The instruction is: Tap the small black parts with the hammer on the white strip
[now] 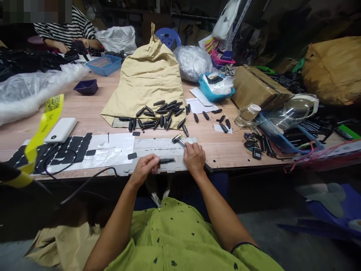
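In the head view, my left hand (146, 165) pinches a slim black cylindrical part (167, 160), which points right over a grey board (160, 145) at the table's front edge. My right hand (194, 156) is wrapped round the handle of a small hammer (179, 139). Its metal head with a yellowish face lies up and left of my fingers, over the board. Beyond the board, several black tapered parts (162, 119) like the held one lie in a loose pile on a tan cloth sack (152, 75).
On the left are a white power bank (61, 130), black stickers on white sheets (70, 150) and a hanging yellow tag (45, 128). A blue basket (290, 135) and cardboard box (254, 86) stand right. Across the table sits a person in a striped top (76, 26).
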The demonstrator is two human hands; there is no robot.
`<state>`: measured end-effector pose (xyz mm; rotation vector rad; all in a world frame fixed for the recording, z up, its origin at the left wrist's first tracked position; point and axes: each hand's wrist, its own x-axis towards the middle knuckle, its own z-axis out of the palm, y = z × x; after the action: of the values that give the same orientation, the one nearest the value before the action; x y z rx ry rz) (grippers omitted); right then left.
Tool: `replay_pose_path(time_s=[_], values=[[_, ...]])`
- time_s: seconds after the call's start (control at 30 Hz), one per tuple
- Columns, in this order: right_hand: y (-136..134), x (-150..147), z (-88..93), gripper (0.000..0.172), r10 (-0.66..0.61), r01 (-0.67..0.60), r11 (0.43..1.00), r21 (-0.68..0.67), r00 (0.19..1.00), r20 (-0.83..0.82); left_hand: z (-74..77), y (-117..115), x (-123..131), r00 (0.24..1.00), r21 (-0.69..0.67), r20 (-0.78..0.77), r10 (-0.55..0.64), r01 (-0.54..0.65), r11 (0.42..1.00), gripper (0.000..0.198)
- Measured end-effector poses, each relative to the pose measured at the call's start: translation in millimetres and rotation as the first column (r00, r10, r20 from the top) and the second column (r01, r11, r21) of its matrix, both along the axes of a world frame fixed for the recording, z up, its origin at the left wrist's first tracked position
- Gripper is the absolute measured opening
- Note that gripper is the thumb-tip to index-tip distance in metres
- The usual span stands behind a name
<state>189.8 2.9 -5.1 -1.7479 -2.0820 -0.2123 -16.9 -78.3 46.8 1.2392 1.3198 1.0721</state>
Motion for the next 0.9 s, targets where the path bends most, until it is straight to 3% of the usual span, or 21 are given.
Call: replay_pose_path(time_s=[0.07, 0.13, 0.23, 0.33, 0.4, 0.47, 0.53, 0.6, 0.7, 0.77, 0.9], values=[[-1, -1, 0.9, 0.027, -0.004, 0.004, 1.000, -0.007, 1.000, -0.009, -1.2, -26, 2, 0.992, -0.108, -0.046, -0.113, 0.108, 0.988, 0.045], [-1, -1, 1.6, 0.027, -0.001, 0.000, 1.000, -0.016, 1.000, -0.017, -9.8, -46, 4, 0.979, -0.195, -0.144, -0.146, 0.117, 0.974, 0.045], [-2, -2, 2.1, 0.028, 0.005, -0.006, 1.000, -0.025, 0.999, -0.031, -32.2, -62, 7, 0.923, -0.259, -0.370, -0.110, 0.011, 0.966, 0.040], [-2, -3, 2.1, 0.029, 0.003, -0.004, 1.000, -0.031, 0.999, -0.042, -49.0, -62, 10, 0.787, -0.289, -0.610, -0.096, -0.108, 0.951, 0.027], [-2, -3, 1.9, 0.029, 0.005, -0.006, 0.999, -0.034, 0.999, -0.042, -46.9, -58, 12, 0.760, -0.319, -0.630, -0.161, -0.064, 0.946, 0.019], [-2, -3, 1.9, 0.029, 0.010, -0.011, 0.999, -0.035, 0.999, -0.041, -33.0, -50, 12, 0.821, -0.351, -0.495, -0.284, 0.110, 0.930, 0.020], [-3, -4, 1.9, 0.029, 0.010, -0.012, 0.999, -0.034, 0.999, -0.041, -12.5, -35, 10, 0.868, -0.333, -0.311, -0.386, 0.281, 0.900, 0.032], [-3, -5, 2.2, 0.030, 0.006, -0.007, 0.999, -0.034, 0.999, -0.039, 6.2, -11, 8, 0.897, -0.259, -0.242, -0.370, 0.308, 0.915, 0.040], [-3, -5, 2.8, 0.030, 0.004, -0.006, 0.999, -0.035, 0.999, -0.035, 18.6, 46, 8, 0.907, -0.045, -0.417, -0.063, 0.049, 0.998, 0.034], [-4, -5, 3.2, 0.029, 0.007, -0.008, 0.999, -0.033, 0.999, -0.035, 15.6, 89, 13, 0.822, 0.090, -0.544, 0.168, -0.142, 0.986, 0.025], [-4, -5, 3.3, 0.028, 0.010, -0.011, 1.000, -0.027, 0.999, -0.031, -1.2, 156, 29, 0.650, 0.204, -0.690, 0.318, -0.247, 0.947, 0.019]])
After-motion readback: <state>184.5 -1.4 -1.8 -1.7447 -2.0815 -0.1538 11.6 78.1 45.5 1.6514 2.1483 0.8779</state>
